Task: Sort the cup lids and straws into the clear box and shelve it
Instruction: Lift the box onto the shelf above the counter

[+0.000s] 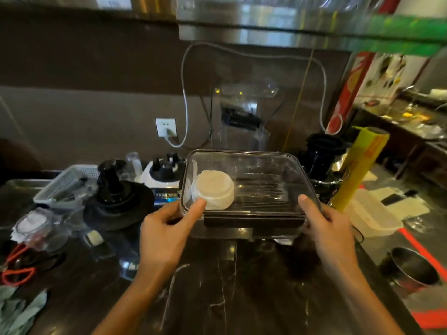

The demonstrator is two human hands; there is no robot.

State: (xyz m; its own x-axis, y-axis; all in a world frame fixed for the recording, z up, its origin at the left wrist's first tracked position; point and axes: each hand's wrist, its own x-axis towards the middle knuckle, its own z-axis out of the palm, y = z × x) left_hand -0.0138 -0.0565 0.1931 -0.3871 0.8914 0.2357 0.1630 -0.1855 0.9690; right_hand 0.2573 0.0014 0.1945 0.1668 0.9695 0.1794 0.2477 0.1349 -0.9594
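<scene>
Box [251, 165] w/ lid stack [214, 189] inside, long axis left-right, gripped by left hand [167, 228] & right hand [326, 226] at near corners.

A dark marble table [242, 281] with pale veins fills the lower frame. Behind it runs a brown wall [84, 97], lighter in its lower band, with a white wall socket [166, 127] at centre left and a grey cable [185, 97] looping up from it. A stainless steel shelf [266, 32] spans the top of the frame. At the right edge, a red floor stripe [420, 247] crosses a grey floor.
</scene>
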